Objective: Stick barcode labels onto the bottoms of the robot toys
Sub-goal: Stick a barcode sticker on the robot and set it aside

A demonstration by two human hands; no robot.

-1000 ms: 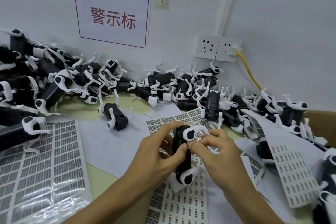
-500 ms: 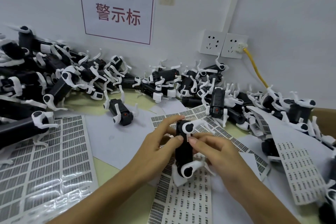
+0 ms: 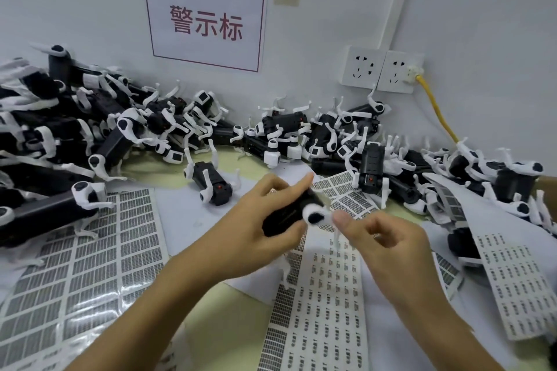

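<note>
My left hand (image 3: 250, 232) grips a black robot toy (image 3: 284, 217) with white legs, tilted above the table, forefinger stretched along its top. My right hand (image 3: 388, 247) hovers just right of the toy's white leg joint, its thumb pointing at the joint and its fingers loosely curled; nothing shows in it. A sheet of small barcode labels (image 3: 328, 310) lies under both hands. A larger label sheet (image 3: 90, 256) lies at the left, and another one (image 3: 518, 280) at the right.
Heaps of black-and-white robot toys fill the left side (image 3: 60, 135) and the back along the wall (image 3: 301, 132). One toy (image 3: 211, 184) lies alone behind my left hand. Wall sockets (image 3: 382, 69) with a yellow cable (image 3: 437, 111) are at the back right.
My right hand has come off the toy and drawn back to the right. My left hand has tipped the toy from upright to slanting leftward.
</note>
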